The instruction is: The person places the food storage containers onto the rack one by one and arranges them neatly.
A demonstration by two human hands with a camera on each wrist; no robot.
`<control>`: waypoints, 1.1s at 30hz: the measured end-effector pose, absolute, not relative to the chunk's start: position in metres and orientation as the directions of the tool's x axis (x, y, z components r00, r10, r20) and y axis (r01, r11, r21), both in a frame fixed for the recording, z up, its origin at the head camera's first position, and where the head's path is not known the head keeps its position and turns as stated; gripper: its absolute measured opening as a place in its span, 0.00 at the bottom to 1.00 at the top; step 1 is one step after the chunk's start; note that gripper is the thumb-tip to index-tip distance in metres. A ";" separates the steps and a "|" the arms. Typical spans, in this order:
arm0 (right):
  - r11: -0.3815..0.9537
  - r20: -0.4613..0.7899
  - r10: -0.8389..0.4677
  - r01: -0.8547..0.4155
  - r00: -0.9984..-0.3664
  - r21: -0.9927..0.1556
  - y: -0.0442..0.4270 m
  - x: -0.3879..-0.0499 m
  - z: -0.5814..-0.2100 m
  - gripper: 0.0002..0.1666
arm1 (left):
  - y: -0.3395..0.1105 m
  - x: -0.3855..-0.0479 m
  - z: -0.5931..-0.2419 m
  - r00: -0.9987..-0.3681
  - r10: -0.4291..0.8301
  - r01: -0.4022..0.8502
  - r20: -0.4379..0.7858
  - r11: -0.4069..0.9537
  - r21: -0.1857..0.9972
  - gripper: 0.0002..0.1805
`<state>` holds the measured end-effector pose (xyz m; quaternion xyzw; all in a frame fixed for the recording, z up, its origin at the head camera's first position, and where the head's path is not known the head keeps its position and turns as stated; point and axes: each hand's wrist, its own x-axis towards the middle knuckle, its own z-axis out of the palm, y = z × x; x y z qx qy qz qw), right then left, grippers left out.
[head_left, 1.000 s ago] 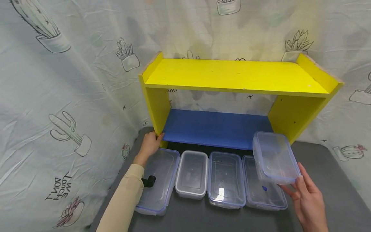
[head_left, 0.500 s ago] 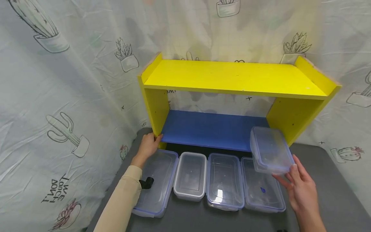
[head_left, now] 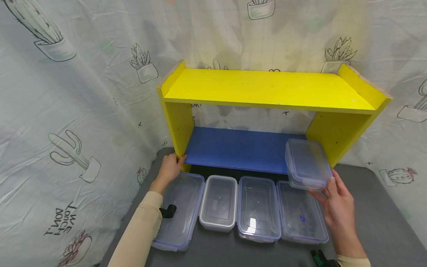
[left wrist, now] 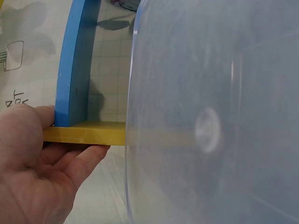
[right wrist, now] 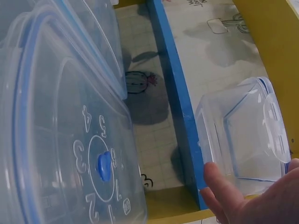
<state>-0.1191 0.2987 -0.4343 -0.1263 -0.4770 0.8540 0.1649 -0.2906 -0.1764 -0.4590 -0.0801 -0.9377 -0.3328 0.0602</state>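
Head view: a yellow shelf unit [head_left: 273, 87] with a blue board [head_left: 240, 148] stands on a grey desk [head_left: 383, 207], a cactus-print cloth [head_left: 100, 92] behind it and to its left. The right hand [head_left: 337, 204] grips a small clear container [head_left: 308, 163] at its near right corner, at the right end of the shelf unit, level with the blue board's front edge; whether it rests on the board, I cannot tell. The left hand [head_left: 169, 168] grips the lower left side of the shelf unit. On the desk before the shelf unit, from its left end to its right, lie a large blue-rimmed container [head_left: 185, 196], a white-rimmed container [head_left: 218, 202], a third container [head_left: 260, 207] and a fourth container [head_left: 303, 211].

Left wrist view: the left fingers are clamped on the shelf unit's yellow side panel, thumb by the end of the blue board and the other fingers underneath. A clear lid covers much of the shelf unit.

Right wrist view: the right fingers are clamped on the small clear container, beside the shelf unit's blue board. In front of the shelf unit, a lid shows moulded numbers round a blue knob [right wrist: 104, 166].
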 end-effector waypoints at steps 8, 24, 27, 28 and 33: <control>-0.377 -0.097 0.491 -0.111 -0.866 -0.920 0.298 -0.128 -0.435 0.38 | -0.177 -0.291 -0.461 -0.978 0.115 0.199 0.174 0.765 0.613 0.21; 0.918 0.915 0.073 -0.331 -0.397 -0.217 0.274 -0.138 -0.451 0.31 | -0.178 -0.291 -0.463 -0.983 0.087 0.171 0.163 0.765 0.621 0.22; 0.935 0.902 0.023 -0.309 -0.430 -0.171 0.271 -0.142 -0.450 0.29 | -0.179 -0.291 -0.462 -0.983 0.077 0.163 0.165 0.774 0.612 0.22; 0.938 0.901 0.021 -0.304 -0.433 -0.168 0.271 -0.142 -0.450 0.29 | -0.179 -0.292 -0.462 -0.983 0.079 0.165 0.165 0.775 0.610 0.22; 0.938 0.890 0.042 -0.288 -0.453 -0.192 0.273 -0.145 -0.448 0.23 | -0.177 -0.294 -0.463 -0.983 0.084 0.169 0.166 0.778 0.605 0.23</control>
